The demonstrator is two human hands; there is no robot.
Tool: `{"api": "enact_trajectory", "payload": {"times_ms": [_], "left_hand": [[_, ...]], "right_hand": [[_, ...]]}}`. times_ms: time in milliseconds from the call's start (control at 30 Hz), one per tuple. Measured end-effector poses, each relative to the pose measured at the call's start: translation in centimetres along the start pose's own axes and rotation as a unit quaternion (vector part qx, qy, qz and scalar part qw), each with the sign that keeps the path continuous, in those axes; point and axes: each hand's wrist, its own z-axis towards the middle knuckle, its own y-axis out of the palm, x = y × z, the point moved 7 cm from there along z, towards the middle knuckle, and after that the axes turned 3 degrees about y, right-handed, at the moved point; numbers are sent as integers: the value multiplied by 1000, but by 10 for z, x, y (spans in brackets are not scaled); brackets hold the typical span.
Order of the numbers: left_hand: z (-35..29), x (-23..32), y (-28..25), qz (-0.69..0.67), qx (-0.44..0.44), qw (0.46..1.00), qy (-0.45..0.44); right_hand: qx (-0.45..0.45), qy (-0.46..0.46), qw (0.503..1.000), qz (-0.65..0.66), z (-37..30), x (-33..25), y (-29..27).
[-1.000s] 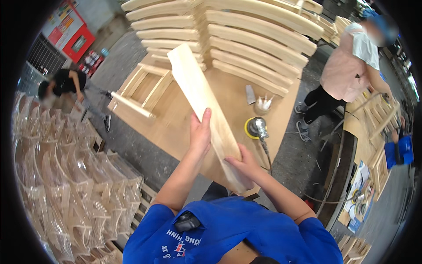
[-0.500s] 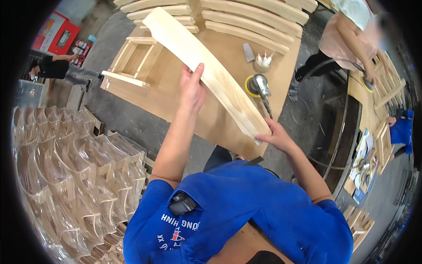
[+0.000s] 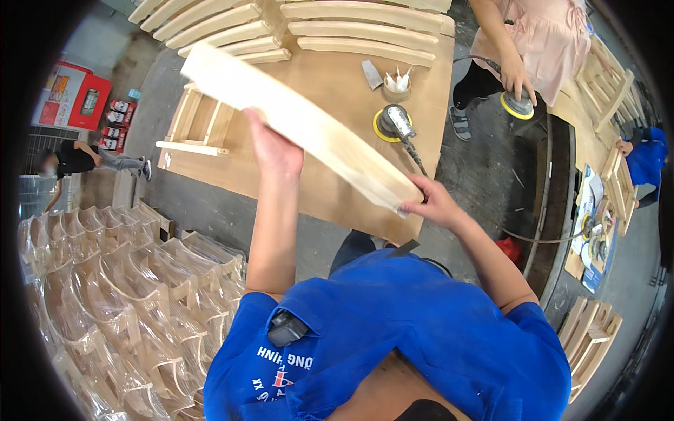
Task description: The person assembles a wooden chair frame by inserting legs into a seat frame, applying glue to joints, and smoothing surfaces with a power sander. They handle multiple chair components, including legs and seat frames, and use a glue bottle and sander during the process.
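Observation:
A long, pale wooden slat [image 3: 316,137] is held up over the table, slanting from far left to near right. My left hand [image 3: 276,149] grips its near edge around the middle, the fingers hidden beneath the wood. At the slat's near right end, my right hand [image 3: 437,202] is closed on it, thumb on the near side. Just beyond the slat, a disc sander [image 3: 397,121] with a yellow pad rests on the brown-covered table [image 3: 330,84]. Behind the sander are a tub [image 3: 397,85] holding white-tipped bottles and a flat grey scraper-like piece [image 3: 372,75].
Several curved slats [image 3: 365,31] lie along the table's far side. A small wooden frame [image 3: 200,126] sits at its left. Plastic-wrapped wooden parts [image 3: 126,295] are stacked at lower left. On the right, a co-worker's hand [image 3: 518,77] holds another sander [image 3: 517,105]; an air hose [image 3: 540,241] crosses nearby.
The slat has moved left with both my hands and its face has tilted. My left hand has slid further under its near edge. The co-worker's sander has shifted left and nearer the table.

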Motion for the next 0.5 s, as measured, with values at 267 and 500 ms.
{"api": "enact_trajectory", "payload": {"times_ms": [267,500], "left_hand": [[-67,109,26,-114,-303,938,122],[-68,139,49,-259,-430,857,116]], "right_hand": [[9,-166,981,-101,8,-62,34],[76,-259,927,-261,13,-135,29]]}}
